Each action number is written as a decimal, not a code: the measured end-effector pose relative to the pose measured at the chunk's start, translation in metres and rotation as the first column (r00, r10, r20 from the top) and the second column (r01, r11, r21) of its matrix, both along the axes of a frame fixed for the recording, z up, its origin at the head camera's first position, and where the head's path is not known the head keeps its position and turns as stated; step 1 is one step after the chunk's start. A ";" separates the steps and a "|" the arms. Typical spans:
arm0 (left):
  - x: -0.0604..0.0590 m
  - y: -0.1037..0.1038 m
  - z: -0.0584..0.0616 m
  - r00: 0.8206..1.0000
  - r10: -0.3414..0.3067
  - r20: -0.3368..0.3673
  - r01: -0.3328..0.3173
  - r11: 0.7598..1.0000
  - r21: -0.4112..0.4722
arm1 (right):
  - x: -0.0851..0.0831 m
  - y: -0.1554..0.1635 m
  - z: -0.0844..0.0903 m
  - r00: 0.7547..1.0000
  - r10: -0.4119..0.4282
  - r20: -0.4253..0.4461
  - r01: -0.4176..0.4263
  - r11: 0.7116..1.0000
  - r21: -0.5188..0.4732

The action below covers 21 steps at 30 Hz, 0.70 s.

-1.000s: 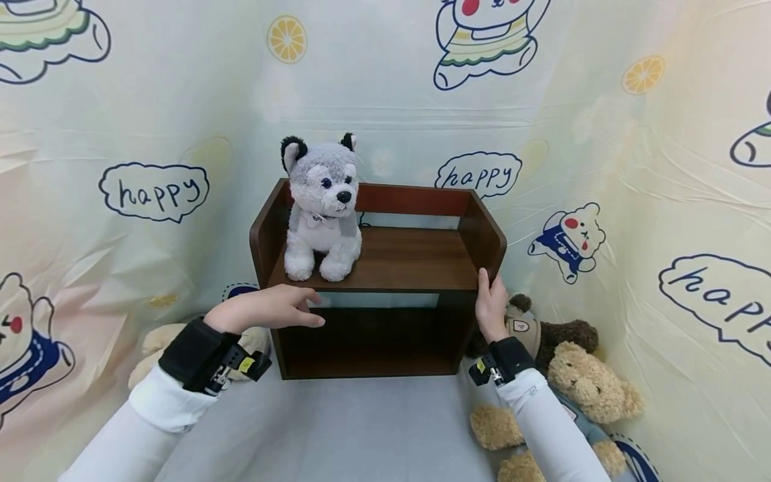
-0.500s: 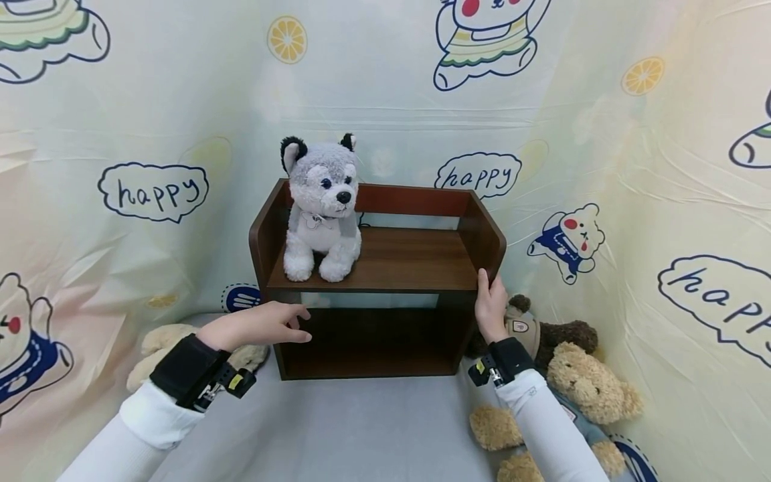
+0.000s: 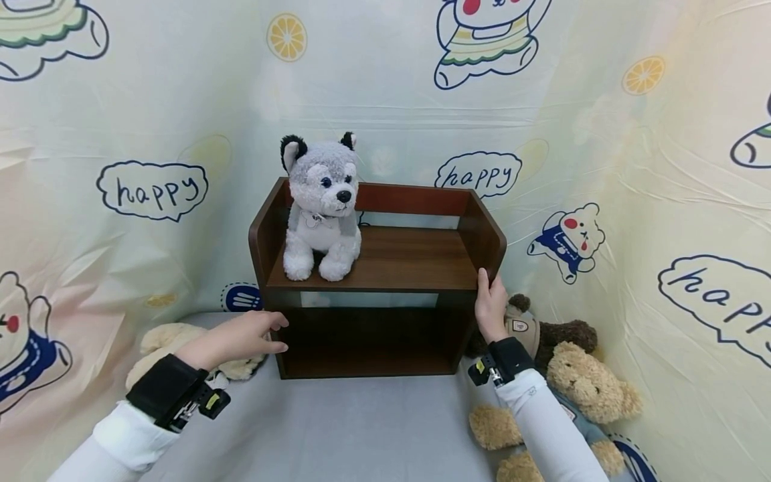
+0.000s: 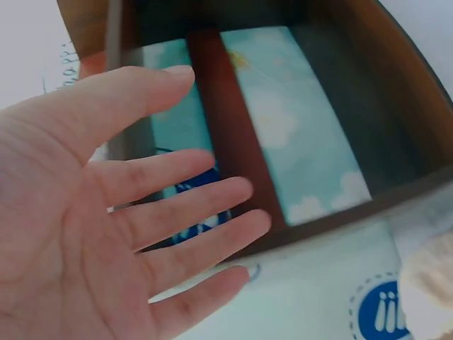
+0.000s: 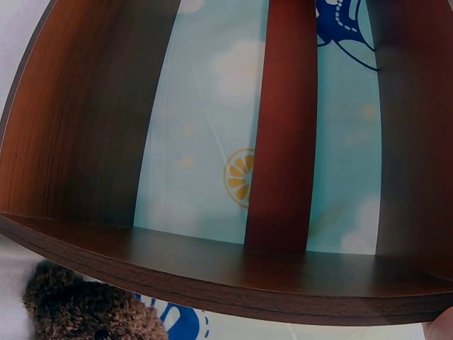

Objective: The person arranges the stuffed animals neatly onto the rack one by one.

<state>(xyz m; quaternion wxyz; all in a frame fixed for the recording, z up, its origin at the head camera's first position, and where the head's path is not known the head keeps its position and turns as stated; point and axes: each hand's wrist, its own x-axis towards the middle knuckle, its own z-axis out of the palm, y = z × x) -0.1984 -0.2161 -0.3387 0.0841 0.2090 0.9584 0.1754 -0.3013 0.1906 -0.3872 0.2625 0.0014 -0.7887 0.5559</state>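
The left hand [image 3: 241,335] is spread wide, fingers straight, holding nothing, just in front of the lower left corner of the brown wooden shelf [image 3: 385,268]. The right hand [image 3: 490,304] grips the right side panel of the shelf. A plush husky [image 3: 321,207] sits upright on the upper board, at its left end. Teddy bears [image 3: 587,381] lie right of the shelf.
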 end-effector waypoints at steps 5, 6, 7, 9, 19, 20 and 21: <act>0.000 -0.012 -0.011 0.998 0.015 -0.068 -0.015 1.000 -0.004 | 0.000 0.000 0.000 1.000 0.004 0.008 -0.004 1.000 0.000; 0.000 -0.015 -0.013 0.997 0.016 -0.076 -0.017 1.000 -0.006 | 0.001 0.000 0.000 1.000 0.006 0.009 -0.006 1.000 0.000; 0.000 -0.016 -0.015 0.996 0.023 -0.081 -0.023 1.000 -0.003 | 0.001 0.000 0.000 1.000 0.008 0.011 -0.008 1.000 -0.002; 0.001 -0.020 -0.017 0.996 0.037 -0.081 -0.037 0.999 -0.002 | 0.001 0.000 0.000 1.000 0.012 0.017 -0.012 1.000 -0.004; 0.002 -0.040 -0.031 0.984 0.142 -0.108 -0.143 0.990 -0.006 | 0.002 0.000 0.000 0.998 0.017 0.053 -0.017 1.000 -0.008; 0.001 -0.043 -0.034 0.981 0.152 -0.119 -0.153 0.988 -0.001 | 0.002 0.000 0.000 0.998 0.018 0.052 -0.018 1.000 -0.008; 0.000 -0.046 -0.036 0.979 0.154 -0.134 -0.156 0.988 0.000 | 0.002 0.000 0.000 0.999 0.020 0.047 -0.020 1.000 -0.010</act>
